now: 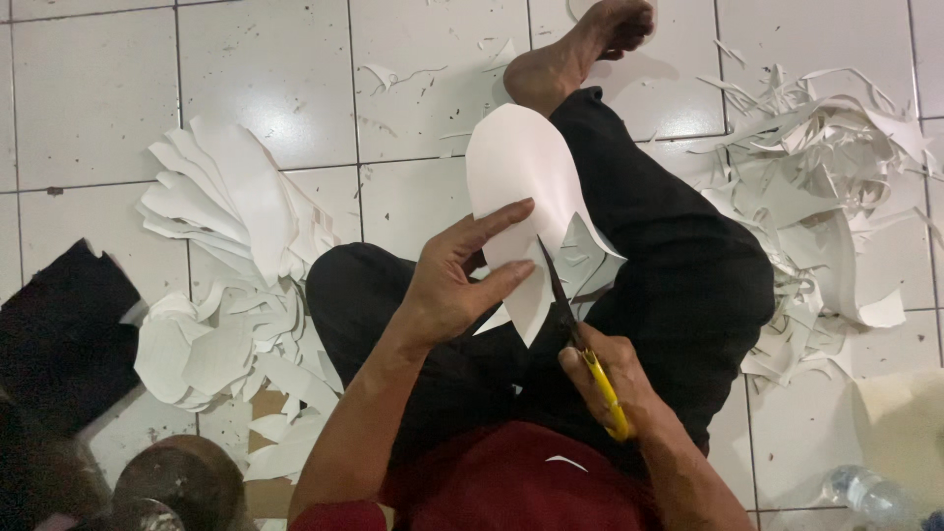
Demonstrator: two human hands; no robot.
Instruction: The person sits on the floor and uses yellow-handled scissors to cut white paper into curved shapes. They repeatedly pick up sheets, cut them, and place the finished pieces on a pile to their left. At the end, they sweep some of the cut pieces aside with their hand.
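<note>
Head view looks down on a white paper sheet [521,187] held up above the person's lap, near the centre of the frame. It is thin, smooth and matte, rounded at its top and narrowing to a point at its lower end, with a loose curled strip hanging off its 4 o'clock edge. The left hand [454,280] pinches the sheet from its 8 o'clock side, thumb on the near face and fingers spread along the edge. The right hand [605,379], at 5 o'clock from the sheet, is wrapped tight around the yellow handles of the scissors [580,339]; the dark slim blades point up toward 11 o'clock and meet the paper at its lower right edge. How far the blades stand apart cannot be told.

Under the sheet lie the crossed legs in black trousers [678,265], with a bare foot [590,44] out at 12 o'clock. A dark red shirt shows at 6 o'clock. The floor [275,69] is glossy white tile with grey joints, dotted with specks and slivers. At 9 o'clock sits a fanned stack of cut shapes [231,211], flat and alike. At 3 o'clock lies a tangled heap of curly offcuts [836,197]. A clear plastic bottle [865,492] rests at 5 o'clock.
</note>
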